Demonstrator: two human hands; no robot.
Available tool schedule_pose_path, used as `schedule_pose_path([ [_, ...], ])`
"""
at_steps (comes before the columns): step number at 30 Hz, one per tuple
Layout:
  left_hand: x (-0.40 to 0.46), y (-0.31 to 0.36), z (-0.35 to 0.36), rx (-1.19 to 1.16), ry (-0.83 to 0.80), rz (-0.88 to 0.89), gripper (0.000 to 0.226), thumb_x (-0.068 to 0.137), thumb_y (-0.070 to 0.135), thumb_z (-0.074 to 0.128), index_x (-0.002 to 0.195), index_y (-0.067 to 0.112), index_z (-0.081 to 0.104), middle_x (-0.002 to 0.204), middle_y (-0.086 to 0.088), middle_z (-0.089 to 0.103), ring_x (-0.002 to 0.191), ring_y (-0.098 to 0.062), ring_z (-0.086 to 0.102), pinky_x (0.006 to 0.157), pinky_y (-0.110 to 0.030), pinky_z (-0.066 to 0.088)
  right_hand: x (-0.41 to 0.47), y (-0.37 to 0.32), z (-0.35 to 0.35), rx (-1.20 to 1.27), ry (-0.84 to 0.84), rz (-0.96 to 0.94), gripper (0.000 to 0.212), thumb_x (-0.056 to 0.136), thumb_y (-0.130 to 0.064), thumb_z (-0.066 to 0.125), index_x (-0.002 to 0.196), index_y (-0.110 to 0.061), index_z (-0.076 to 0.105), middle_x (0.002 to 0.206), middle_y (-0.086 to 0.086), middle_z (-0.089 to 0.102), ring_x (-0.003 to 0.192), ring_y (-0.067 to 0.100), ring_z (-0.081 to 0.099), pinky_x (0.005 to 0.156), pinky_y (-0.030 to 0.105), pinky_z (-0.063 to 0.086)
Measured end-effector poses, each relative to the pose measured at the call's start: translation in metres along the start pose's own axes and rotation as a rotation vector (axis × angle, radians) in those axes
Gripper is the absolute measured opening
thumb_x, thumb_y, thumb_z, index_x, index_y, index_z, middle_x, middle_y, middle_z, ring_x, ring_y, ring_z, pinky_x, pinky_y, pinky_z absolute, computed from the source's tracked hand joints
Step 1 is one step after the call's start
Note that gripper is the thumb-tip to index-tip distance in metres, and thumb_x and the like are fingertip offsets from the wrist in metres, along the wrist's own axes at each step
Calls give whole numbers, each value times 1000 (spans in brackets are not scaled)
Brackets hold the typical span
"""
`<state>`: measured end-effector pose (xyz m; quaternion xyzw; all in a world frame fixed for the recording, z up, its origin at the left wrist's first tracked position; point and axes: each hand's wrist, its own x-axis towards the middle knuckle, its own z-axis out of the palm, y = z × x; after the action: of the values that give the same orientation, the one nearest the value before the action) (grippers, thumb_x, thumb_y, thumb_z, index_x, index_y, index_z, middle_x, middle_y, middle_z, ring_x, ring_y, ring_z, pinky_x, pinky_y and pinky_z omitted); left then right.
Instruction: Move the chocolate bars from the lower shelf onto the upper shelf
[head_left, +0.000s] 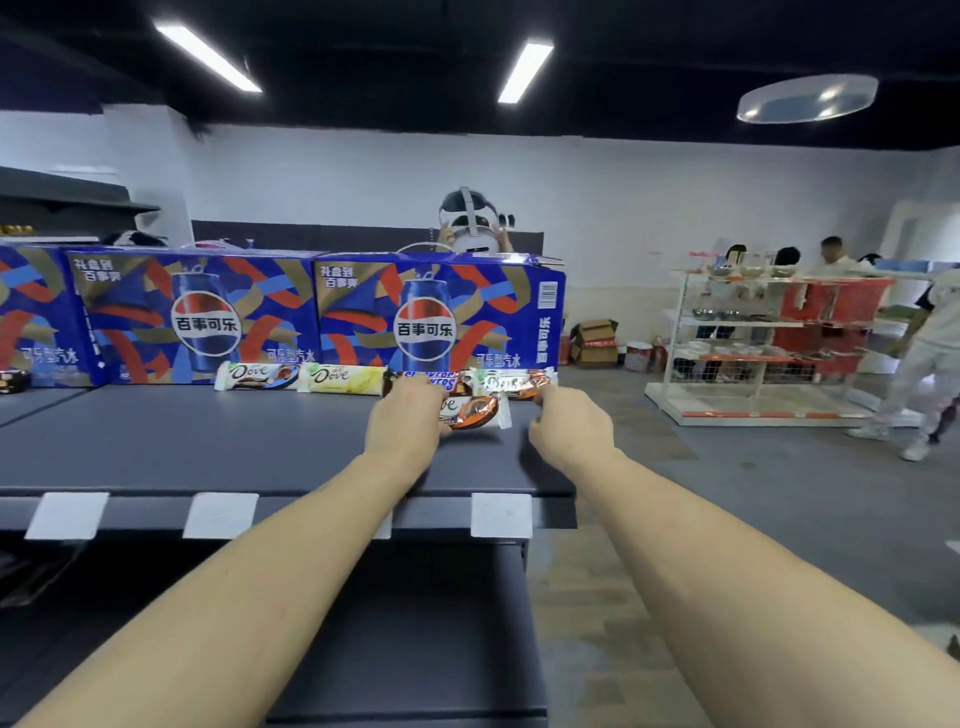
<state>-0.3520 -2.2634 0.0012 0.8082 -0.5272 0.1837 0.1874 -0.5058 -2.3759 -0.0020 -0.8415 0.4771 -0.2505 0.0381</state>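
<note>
Left hand (408, 415): fingers curled over the left end of an orange-and-white Dove bar (475, 411), which lies flat on the upper shelf (208, 441) near its right end. Right hand (569, 423): fingers curled, knuckles up, just right of that bar; whether it pinches the wrapper cannot be told. Behind the hands, a row stands against the Pepsi cartons (322, 317): blue-and-white Dove bar (258, 375), yellow Dove bar (343, 380), Snickers bar (434, 381), second orange Dove bar (514, 383). The lower shelf (415, 649) shows dark below.
</note>
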Motion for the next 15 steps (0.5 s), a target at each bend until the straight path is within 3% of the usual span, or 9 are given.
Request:
schedule_pose_path([
  [7,14,43,12,1,-22,65,27,87,20,69,110,10,63,108,-7,56,101,-26,52,71,-35,44,6,31,-4,72,10,12,27,88,-15,52,113,-20,60,112,4,65,98,26,61,67,28,42],
  [15,54,58,35,61,1,106,32,87,28,68,116,15,64,112,-6,57,105,-23,52,76,-33,46,38,49,4,79,2,37,29,90,-21,57,119,-21,59,117,1,66,102,22,62,72,32,52],
])
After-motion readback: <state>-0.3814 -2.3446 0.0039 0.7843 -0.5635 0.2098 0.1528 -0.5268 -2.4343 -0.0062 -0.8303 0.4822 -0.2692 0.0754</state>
